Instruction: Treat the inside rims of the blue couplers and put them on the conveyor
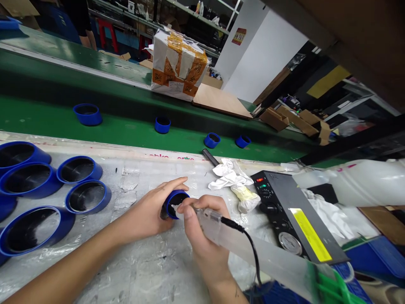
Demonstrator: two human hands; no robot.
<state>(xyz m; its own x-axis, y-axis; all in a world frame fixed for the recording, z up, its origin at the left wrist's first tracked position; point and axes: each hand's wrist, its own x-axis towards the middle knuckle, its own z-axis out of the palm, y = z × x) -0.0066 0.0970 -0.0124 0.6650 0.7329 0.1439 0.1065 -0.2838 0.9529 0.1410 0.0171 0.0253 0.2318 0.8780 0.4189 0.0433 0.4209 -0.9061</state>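
— Left hand (152,213)?
— Curled around a small blue ring (175,203), thumb side near, fingers over the far rim; tipped on edge on the plastic-covered bench (142,261), near centre.

— And the right hand (202,230)?
— Clenched on a clear dispensing syringe (221,230), pinched close to the tip. Tip touching the ring's rim, right side. Black hose (249,245) plugged into the syringe body, looping down toward the near edge.

— Around the hands?
— Crumpled white rags (232,179) just right and far of the ring, one stained yellowish. Beside them, farther right, a grey control box (300,215) with a yellow label, red and green lamps lit, knobs and a gauge on the face. Short black ribbed tool (210,157) lying far of the rags.

— Left side?
— Larger blue rings (85,196) clustered on the bench, open ends up and tilted, well apart from the hands.

— Beyond the bench?
— Green conveyor belt (126,131) carrying four more small blue caps (163,125), spaced out. Taped cardboard box (179,63) on the far ledge, flat board to its right.
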